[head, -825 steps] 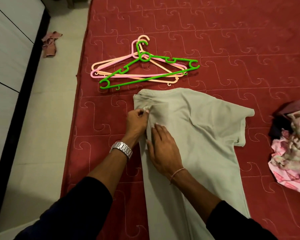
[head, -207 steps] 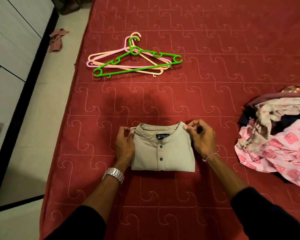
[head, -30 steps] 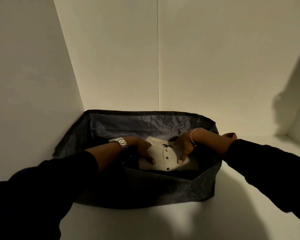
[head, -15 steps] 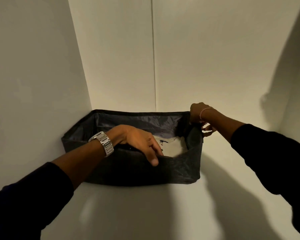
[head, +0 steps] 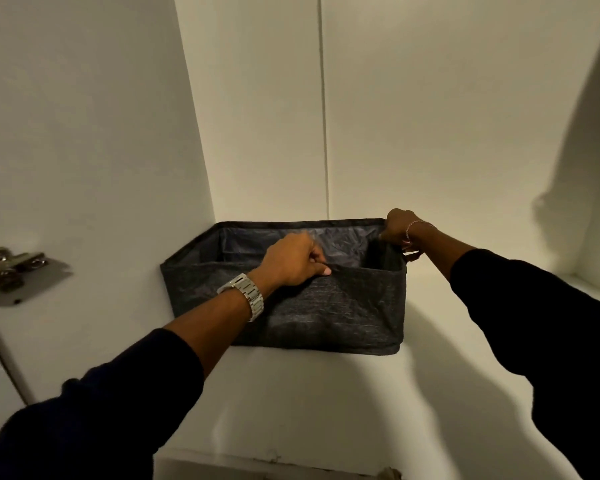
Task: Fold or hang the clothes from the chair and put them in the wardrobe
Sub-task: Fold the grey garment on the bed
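Hands on a dark fabric bin [head: 291,306] pushed into the back left corner of a white wardrobe shelf [head: 326,393]. The left hand [head: 291,263] is curled over the front rim, fingers hooked inside and thumb pressed on the outer face, pinching the cloth wall. The right hand [head: 397,228] grips the far right corner of the rim, fingers closed round the edge, a thin bracelet [head: 414,226] at the wrist. A metal watch [head: 246,296] sits on the left wrist; both arms wear dark sleeves.

Clothes, the task's own things, do not show from this angle: the front wall of the bin hides its floor, and only the shiny grey lining of the far wall is visible. Whether a folded garment lies inside cannot be told here. No chair, no hanger and no rail appear in view. A door hinge [head: 7,268] is fixed on the panel at the left.

Judging by the two-handed hold on the rim, the step in hand looks like settling or straightening the bin in its place on the shelf. How much of the pile is dealt with cannot be read from this view; any garments still outside would remain to be folded or hung and brought to the wardrobe.
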### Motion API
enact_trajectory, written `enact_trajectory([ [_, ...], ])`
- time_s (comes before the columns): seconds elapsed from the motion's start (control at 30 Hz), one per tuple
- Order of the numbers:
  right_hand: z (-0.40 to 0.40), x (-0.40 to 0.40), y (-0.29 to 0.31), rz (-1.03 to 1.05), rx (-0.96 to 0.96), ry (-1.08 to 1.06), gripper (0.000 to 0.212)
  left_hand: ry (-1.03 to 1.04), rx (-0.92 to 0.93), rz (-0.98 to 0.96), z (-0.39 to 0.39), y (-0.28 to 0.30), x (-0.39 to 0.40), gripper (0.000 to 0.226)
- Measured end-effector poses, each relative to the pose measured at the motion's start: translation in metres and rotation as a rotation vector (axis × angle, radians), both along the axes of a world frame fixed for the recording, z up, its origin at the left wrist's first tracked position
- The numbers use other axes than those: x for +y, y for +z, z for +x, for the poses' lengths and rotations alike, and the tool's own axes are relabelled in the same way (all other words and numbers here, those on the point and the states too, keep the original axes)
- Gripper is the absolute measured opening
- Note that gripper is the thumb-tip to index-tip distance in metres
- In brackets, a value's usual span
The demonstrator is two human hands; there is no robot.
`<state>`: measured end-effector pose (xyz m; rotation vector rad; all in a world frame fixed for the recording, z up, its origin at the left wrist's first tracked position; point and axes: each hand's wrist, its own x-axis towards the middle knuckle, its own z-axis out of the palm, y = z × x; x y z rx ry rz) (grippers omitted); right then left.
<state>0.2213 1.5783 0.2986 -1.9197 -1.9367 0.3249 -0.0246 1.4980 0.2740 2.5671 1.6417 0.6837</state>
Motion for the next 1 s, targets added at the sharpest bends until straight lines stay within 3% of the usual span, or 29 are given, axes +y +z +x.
enact_trajectory([
  [0.27, 0.008, -0.022, -0.004, 0.132, -0.078, 0.138, 0.032, 0.026, -0.032, 0.046, 0.009, -0.008, -0.019, 0.014],
  [0.47, 0.007, -0.072, -0.01, 0.251, -0.193, 0.173, 0.035, -0.025, -0.002, 0.081, 0.031, 0.0, -0.054, 0.055],
  [0.67, 0.028, -0.148, -0.026, 0.326, -0.285, 0.073, 0.045, -0.129, 0.139, 0.211, 0.076, -0.003, -0.093, 0.063],
  [0.87, 0.07, -0.254, -0.051, 0.167, -0.404, -0.077, 0.058, -0.277, 0.184, 0.265, 0.137, -0.028, -0.142, 0.064],
  [1.0, 0.102, -0.338, -0.08, 0.046, -0.376, -0.198, 0.064, -0.379, 0.229, 0.228, 0.174, -0.065, -0.189, 0.068],
])
